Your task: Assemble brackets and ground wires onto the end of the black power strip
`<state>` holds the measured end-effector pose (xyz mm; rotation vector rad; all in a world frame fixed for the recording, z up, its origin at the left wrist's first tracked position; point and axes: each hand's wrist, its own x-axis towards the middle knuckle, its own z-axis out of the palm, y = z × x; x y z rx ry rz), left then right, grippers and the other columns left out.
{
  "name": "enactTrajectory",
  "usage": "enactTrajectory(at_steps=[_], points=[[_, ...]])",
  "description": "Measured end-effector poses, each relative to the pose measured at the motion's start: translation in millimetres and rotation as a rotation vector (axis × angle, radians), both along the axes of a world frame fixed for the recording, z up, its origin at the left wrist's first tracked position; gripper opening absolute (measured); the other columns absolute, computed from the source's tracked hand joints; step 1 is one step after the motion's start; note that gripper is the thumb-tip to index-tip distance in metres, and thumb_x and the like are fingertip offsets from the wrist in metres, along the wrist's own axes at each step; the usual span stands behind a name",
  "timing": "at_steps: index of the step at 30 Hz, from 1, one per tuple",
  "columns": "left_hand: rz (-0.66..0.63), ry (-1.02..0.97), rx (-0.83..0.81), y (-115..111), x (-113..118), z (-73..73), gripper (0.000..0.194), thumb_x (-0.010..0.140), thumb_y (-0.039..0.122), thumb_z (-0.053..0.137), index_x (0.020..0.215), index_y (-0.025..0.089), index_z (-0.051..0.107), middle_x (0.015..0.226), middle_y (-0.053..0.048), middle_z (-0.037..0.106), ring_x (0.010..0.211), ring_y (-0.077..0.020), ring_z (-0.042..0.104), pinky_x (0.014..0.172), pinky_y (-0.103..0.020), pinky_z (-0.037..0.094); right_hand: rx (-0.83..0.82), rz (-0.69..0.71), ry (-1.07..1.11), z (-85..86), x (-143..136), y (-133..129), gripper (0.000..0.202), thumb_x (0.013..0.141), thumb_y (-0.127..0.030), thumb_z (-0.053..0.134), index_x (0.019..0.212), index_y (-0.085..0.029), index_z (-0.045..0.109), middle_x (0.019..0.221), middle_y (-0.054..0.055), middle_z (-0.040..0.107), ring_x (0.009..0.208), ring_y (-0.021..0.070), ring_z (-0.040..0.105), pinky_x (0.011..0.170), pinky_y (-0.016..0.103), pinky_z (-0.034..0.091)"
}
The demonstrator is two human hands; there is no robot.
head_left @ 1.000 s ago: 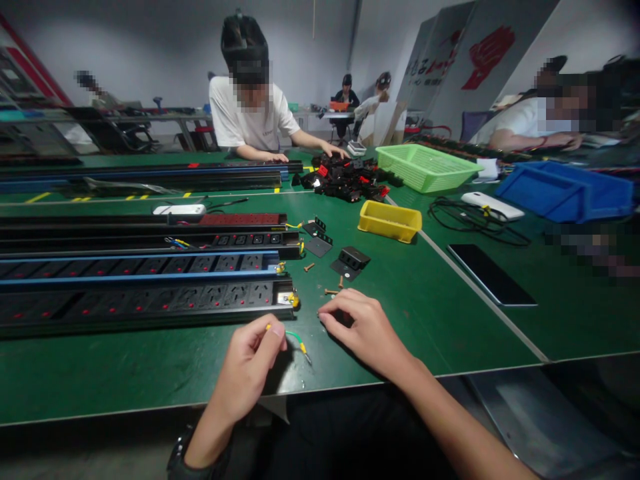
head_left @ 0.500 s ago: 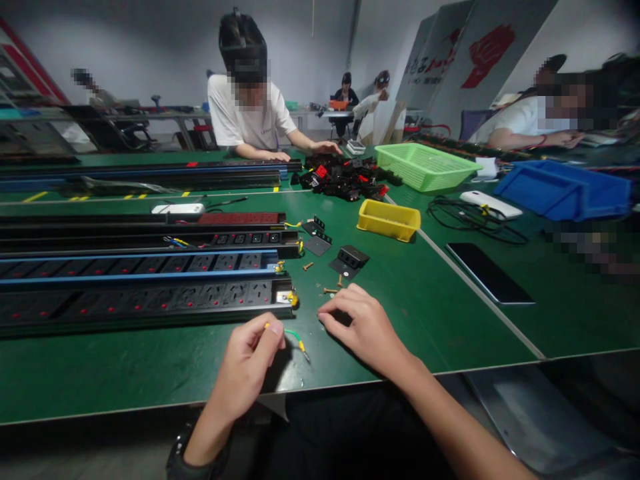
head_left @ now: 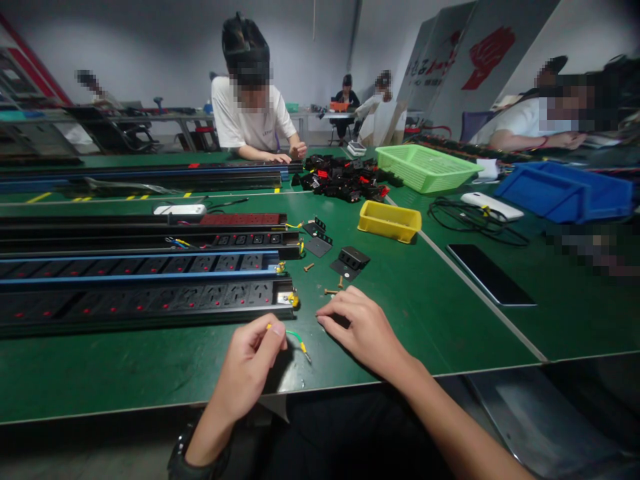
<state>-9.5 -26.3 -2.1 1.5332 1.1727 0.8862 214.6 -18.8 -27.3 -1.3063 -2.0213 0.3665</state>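
My left hand (head_left: 253, 363) pinches a short green-and-yellow wire (head_left: 295, 335) between thumb and fingers. Its free end, with a metal terminal, points right and down over the green table. To the right, my right hand (head_left: 360, 327) rests by the tabletop with thumb and index fingertips together; anything between them is too small to make out. Just beyond it lie brass-coloured screws (head_left: 331, 291) and a black bracket (head_left: 351, 261). The nearest black power strip (head_left: 200, 300) ends above my left hand, a yellow-wrapped wire end (head_left: 294, 301) at its open end.
Several more strips, one a blue-edged strip (head_left: 150, 267), lie parallel behind. A yellow bin (head_left: 390, 223), green basket (head_left: 425, 175), blue bins (head_left: 550, 193), phone (head_left: 490, 275) and coiled cable (head_left: 465, 223) stand right. Across the table, a co-worker (head_left: 255, 120) leans near piled black parts (head_left: 345, 179).
The co-worker opposite has drawn one hand back from the pile of black parts and raised it. My hands have hardly moved.
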Motion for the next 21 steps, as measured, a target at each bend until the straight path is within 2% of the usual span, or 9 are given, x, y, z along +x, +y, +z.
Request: enactTrajectory(at_steps=[7,12,21], points=[[-0.005,-0.002,-0.012,0.1,-0.2,-0.8,0.049,0.097,0.058,0.050,0.068,0.019,0.052,0.059,0.004,0.042,0.052,-0.0106,0.034,0.047,-0.024,0.025,-0.002,-0.020,-0.031,1.4,-0.6,-1.8,0.010,0.094,-0.018,0.068,0.091,-0.023,0.076,0.090,0.004,0.075,0.089,0.0216,0.061,0.078,0.034,0.047],[-0.002,0.000,-0.002,0.8,-0.1,-2.5,0.049,0.097,0.058,0.050,0.068,0.019,0.053,0.056,0.005,0.039,0.050,-0.0102,0.032,0.046,-0.024,0.023,-0.025,-0.097,-0.037,-0.8,1.2,-0.2,0.011,0.094,-0.018,0.067,0.091,-0.022,0.076,0.090,0.004,0.075,0.088,0.0216,0.062,0.078,0.034,0.046],[-0.003,0.000,0.028,0.5,0.0,-1.8,0.048,0.098,0.055,0.050,0.067,0.019,0.054,0.055,0.005,0.040,0.050,-0.0102,0.033,0.046,-0.024,0.025,-0.007,-0.090,-0.036,-0.3,0.6,-0.2,0.013,0.091,-0.015,0.067,0.087,-0.023,0.076,0.086,0.003,0.074,0.084,0.0211,0.063,0.076,0.033,0.046]])
